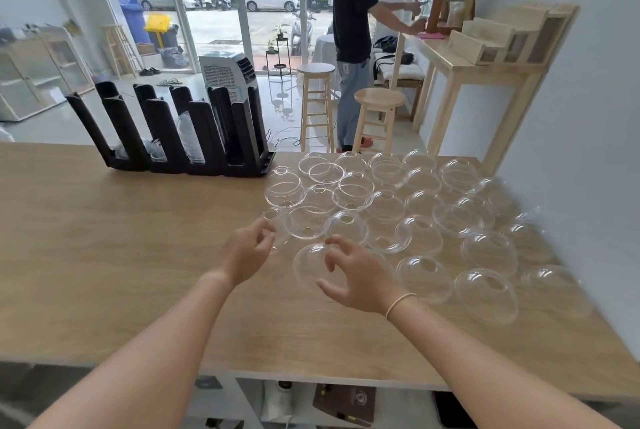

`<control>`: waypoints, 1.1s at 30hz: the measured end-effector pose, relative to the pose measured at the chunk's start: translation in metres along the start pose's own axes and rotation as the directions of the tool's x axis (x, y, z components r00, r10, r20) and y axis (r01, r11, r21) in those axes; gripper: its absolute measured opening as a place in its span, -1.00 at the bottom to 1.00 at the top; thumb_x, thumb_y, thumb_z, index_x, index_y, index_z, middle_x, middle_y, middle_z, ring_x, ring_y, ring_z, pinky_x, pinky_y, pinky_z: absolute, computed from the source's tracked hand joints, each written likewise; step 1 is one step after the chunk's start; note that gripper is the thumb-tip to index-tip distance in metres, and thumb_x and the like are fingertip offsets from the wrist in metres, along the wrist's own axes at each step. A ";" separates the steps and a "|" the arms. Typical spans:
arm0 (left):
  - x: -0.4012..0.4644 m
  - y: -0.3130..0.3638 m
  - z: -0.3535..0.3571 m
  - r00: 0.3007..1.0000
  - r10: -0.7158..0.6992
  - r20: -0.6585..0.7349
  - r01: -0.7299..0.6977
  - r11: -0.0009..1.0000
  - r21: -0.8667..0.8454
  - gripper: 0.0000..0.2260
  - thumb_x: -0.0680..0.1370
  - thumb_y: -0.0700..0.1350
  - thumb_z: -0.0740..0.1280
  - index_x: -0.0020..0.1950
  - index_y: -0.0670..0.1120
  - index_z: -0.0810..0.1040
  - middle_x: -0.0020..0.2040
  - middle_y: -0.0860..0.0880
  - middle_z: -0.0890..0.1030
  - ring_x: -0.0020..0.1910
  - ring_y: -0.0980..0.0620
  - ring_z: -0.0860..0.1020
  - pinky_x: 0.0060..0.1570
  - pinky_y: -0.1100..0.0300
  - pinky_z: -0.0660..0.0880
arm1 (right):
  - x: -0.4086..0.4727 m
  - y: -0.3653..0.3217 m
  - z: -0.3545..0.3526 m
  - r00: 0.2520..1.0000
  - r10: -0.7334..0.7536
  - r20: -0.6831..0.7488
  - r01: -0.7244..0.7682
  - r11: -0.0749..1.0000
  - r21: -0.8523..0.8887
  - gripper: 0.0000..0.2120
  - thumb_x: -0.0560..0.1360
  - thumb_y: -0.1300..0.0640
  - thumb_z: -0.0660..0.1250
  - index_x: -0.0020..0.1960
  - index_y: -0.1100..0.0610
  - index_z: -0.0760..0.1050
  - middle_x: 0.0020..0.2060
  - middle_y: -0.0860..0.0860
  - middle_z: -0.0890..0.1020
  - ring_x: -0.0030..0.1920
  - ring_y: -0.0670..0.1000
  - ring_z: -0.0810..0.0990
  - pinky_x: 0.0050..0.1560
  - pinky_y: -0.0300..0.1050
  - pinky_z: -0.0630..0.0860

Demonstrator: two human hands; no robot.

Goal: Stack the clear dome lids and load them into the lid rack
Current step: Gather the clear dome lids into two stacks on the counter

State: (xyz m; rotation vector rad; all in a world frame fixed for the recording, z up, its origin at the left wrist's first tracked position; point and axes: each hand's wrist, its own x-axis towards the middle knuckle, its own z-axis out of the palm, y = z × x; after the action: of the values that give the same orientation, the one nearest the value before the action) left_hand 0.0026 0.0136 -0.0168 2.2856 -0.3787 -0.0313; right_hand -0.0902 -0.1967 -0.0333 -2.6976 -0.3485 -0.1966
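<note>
Head view. Your left hand (247,250) and right hand (358,274) hover over the near edge of the lids (388,207), a loose spread of clear domes lying on the right half of the table (138,255). Both hands are empty, with fingers curled and parted. The left hand sits just beside a small lid at the spread's left fringe; whether a fingertip touches it cannot be told. The right hand is poised over the nearest lid (311,266), which lies dome up.

The rack (180,130), black with upright slots, stands at the far edge of the table, left of the spread. A few lids already lean in its middle slots; the outer slots look empty.

Handling, as a judgement: the lids appear to be thin moulded plastic, so they are very light, springy and easily dented rather than brittle. Their glossy walls will likely slip under a pinch on the crown. Take each by the rim, thumb opposite fingers, with light pressure. Some lie dome up and others rim up, so turn them alike before nesting. Nested lids may cling or slide askew; steady a stack with both hands at the rims when carrying it to a slot.
</note>
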 end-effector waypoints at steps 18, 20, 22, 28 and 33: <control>-0.004 0.079 0.092 0.939 -0.239 0.248 0.337 0.786 -0.519 -0.78 0.59 -0.20 0.08 0.17 -0.06 0.44 -0.22 -0.05 0.42 -0.41 0.02 0.42 -0.54 0.22 0.43 | -0.087 0.088 -0.054 0.898 0.343 -0.276 -0.361 0.933 -0.015 -0.60 0.32 -0.21 0.19 -0.19 0.15 0.39 0.23 0.06 0.46 0.15 0.12 0.50 0.02 0.01 0.49; -0.003 0.081 0.097 0.916 -0.289 0.276 0.398 0.732 -0.552 -0.81 0.60 -0.20 0.09 0.15 -0.07 0.43 -0.21 -0.06 0.42 -0.43 0.01 0.41 -0.57 0.24 0.44 | -0.090 0.092 -0.054 0.890 0.372 -0.263 -0.391 0.920 -0.023 -0.65 0.36 -0.15 0.27 -0.16 0.15 0.40 0.23 0.07 0.45 0.17 0.13 0.48 0.07 0.00 0.46; -0.001 0.083 0.102 0.899 -0.320 0.299 0.437 0.695 -0.571 -0.80 0.59 -0.23 0.08 0.15 -0.08 0.41 -0.20 -0.08 0.41 -0.43 0.00 0.41 -0.59 0.26 0.45 | -0.091 0.097 -0.053 0.880 0.416 -0.230 -0.434 0.900 -0.031 -0.70 0.39 -0.10 0.32 -0.12 0.14 0.41 0.23 0.07 0.45 0.19 0.13 0.47 0.11 -0.02 0.43; -0.004 0.088 0.119 0.870 -0.355 0.342 0.487 0.729 -0.482 -0.72 0.57 -0.20 0.13 0.28 -0.10 0.36 -0.03 -0.12 0.44 -0.33 -0.03 0.46 -0.52 0.15 0.55 | -0.092 0.101 -0.049 0.870 0.485 -0.086 -0.491 0.867 -0.084 -0.64 0.42 -0.12 0.30 0.07 0.10 0.42 0.18 0.02 0.43 0.16 0.08 0.46 0.14 -0.05 0.39; -0.003 0.087 0.120 0.872 -0.383 0.306 0.483 0.780 -0.398 -0.66 0.57 -0.18 0.15 0.36 -0.12 0.33 -0.02 -0.06 0.43 -0.27 -0.02 0.44 -0.50 0.11 0.57 | -0.087 0.099 -0.044 0.879 0.477 0.005 -0.475 0.876 -0.078 -0.62 0.40 -0.12 0.32 0.10 0.09 0.41 0.31 0.02 0.34 0.22 0.11 0.44 0.20 -0.01 0.42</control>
State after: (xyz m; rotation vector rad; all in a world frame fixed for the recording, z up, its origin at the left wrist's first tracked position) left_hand -0.0405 -0.1272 -0.0352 1.8415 0.0689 -0.5488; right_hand -0.1504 -0.3209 -0.0472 -2.7613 0.3309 -0.0308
